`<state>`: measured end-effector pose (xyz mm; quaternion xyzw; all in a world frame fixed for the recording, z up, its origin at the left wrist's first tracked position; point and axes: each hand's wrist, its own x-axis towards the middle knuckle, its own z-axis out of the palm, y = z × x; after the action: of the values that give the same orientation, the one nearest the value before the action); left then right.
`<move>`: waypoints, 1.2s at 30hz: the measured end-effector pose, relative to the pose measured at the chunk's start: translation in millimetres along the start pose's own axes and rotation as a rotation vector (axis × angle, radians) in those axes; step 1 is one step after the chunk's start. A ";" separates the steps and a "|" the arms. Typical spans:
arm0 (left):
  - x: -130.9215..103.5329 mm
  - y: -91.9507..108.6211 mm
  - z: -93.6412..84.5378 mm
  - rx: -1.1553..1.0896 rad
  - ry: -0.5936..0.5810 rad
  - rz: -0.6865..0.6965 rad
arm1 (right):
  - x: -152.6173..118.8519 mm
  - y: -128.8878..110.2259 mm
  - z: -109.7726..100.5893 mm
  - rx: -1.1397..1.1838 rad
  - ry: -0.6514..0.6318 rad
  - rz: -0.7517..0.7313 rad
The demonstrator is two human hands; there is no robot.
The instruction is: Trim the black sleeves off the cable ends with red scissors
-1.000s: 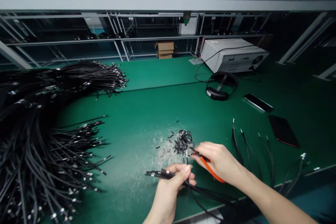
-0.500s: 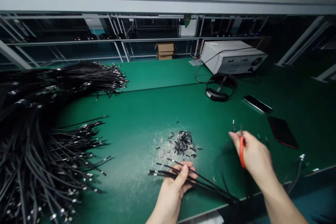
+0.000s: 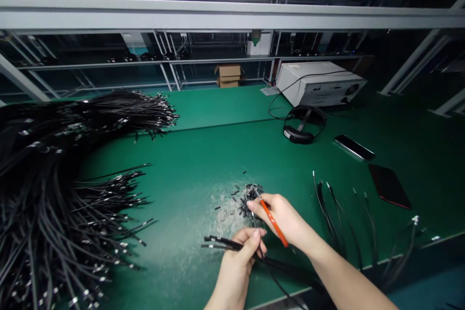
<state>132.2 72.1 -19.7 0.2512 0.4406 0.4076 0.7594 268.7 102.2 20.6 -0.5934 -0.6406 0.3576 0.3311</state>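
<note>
My left hand is closed around several thin black cables, whose ends stick out to the left. One cable end rises from its fingertips toward my right hand. That hand is closed on an orange-handled hand tool, and its fingertips are at the raised cable end; the exact contact is too small to tell. Just behind both hands lies a pile of short black pieces, partly covered by the right hand. Several separate cables lie to the right, by the bench's front edge.
Large bundles of black cables fill the left of the green bench. Toward the back right are a white equipment box and a black headset. A phone and a dark red-edged flat object lie at the right.
My right hand has moved left with the orange-handled tool, from the cables at the right to beside my left hand. One cable now points up between the hands.
</note>
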 end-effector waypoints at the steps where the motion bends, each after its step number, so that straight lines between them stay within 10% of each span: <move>1: -0.2 0.0 -1.6 0.009 -0.003 0.002 | 4.3 -0.4 4.8 0.024 -0.012 0.005; 9: -3.5 -1.6 -5.2 -0.008 0.003 0.023 | 33.6 26.6 16.7 -0.048 0.219 0.139; 18: 2.3 -0.2 -5.8 -0.015 0.025 0.005 | -0.2 22.6 24.2 0.167 -0.019 0.166; 30: 1.9 -3.7 -4.1 -0.010 0.118 0.037 | -13.4 25.5 7.7 -0.632 -0.018 -0.674; 36: -5.2 5.5 -3.5 -0.006 0.118 0.019 | -21.3 32.0 -8.5 -0.607 0.021 -0.327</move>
<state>125.5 70.8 -14.9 0.2286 0.4808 0.4302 0.7291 294.4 82.8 -2.1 -0.5578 -0.8011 0.0866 0.1989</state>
